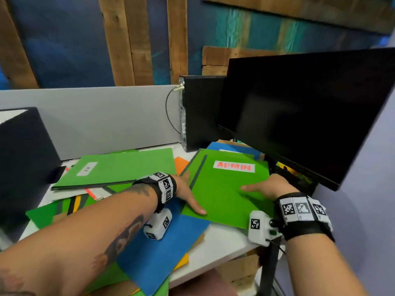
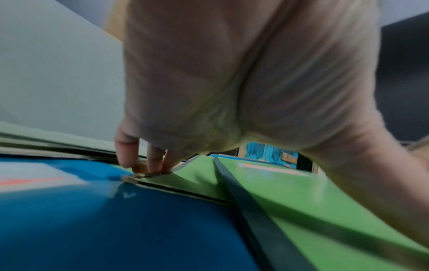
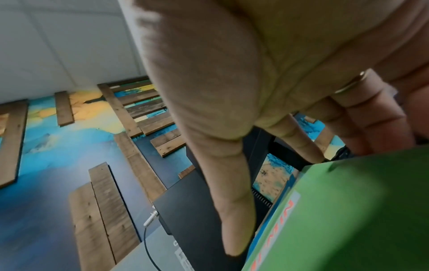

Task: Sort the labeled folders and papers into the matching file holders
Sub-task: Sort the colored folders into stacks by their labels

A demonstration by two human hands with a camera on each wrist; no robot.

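Lying atop the heap on the desk (image 1: 222,242), the ADMIN folder (image 1: 222,195) is thin, matte green card with a dark spine strip: light, floppy, likely to sag if lifted by one corner, so opposite edges suit best. The left hand (image 1: 188,193) curls its fingertips (image 2: 153,161) under its left edge; the right hand (image 1: 267,186) grips the right edge, thumb on top. Blue folder (image 1: 162,248) lies beneath; HR folder (image 1: 119,167) is beside it.
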